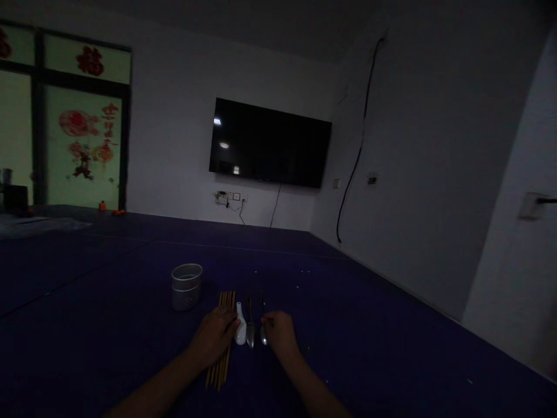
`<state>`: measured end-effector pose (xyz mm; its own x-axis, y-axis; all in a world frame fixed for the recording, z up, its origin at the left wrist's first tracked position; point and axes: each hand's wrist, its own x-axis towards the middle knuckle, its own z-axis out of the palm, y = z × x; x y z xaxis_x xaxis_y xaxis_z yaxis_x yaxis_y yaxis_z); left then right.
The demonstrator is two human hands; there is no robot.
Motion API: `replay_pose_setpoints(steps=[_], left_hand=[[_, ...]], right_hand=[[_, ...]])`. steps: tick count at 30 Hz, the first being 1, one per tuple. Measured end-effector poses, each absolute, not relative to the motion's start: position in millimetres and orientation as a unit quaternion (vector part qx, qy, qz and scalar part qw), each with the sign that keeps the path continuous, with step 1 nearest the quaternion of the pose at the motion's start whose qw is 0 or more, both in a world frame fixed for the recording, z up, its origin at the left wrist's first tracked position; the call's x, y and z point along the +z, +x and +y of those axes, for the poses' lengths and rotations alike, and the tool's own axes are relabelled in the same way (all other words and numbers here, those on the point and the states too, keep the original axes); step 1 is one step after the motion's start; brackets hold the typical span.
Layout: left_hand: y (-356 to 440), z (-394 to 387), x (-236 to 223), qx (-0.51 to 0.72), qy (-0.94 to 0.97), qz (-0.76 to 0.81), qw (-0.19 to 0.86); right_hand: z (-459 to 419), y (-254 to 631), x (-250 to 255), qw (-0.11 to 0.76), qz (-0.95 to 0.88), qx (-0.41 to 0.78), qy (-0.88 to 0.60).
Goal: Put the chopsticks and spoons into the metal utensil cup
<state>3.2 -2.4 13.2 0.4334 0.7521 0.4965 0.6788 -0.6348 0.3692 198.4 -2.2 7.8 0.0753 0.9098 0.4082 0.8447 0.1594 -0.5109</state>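
A bundle of several wooden chopsticks [221, 371] lies on the dark blue surface. My left hand [215, 334] rests across them, fingers stretched out, its fingertips touching the edge of a white soup spoon [241, 335]. Just right of that lies a metal spoon [250, 334], bowl toward me. Another metal spoon [263, 335] is beside it, and my right hand [279, 334] has thumb and fingers pinched at its handle. Behind my left hand stands an upright metal cup [186, 289] with a perforated lower side.
The blue surface [369, 348] runs to the walls, with small white specks on it. A wall-mounted television [270, 144] and a hanging black cable [351, 174] are at the back. Clear plastic sheeting [39, 225] lies at far left, near glazed doors [82, 145].
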Motion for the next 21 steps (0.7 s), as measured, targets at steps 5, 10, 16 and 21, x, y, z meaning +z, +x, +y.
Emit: replay_pose_setpoints(steps=[5,10,16,21], left_hand=[[3.1,-4.2,16.3,0.333,0.837,0.430,0.065],[2.1,-3.7,16.8,0.371,0.818,0.437,0.054],[1.8,-2.2,15.5,0.368,0.820,0.435,0.050],[1.7,-2.2,15.9,0.370,0.824,0.427,0.050]], right_hand=[[-3.5,198.0,8.7,0.338,-0.680,0.053,-0.648],[-2.8,197.8,8.7,0.342,-0.681,0.053,-0.645],[-0.9,198.2,7.8,0.339,-0.688,0.057,-0.640],[-2.2,196.9,9.3,0.334,-0.699,0.063,-0.629]])
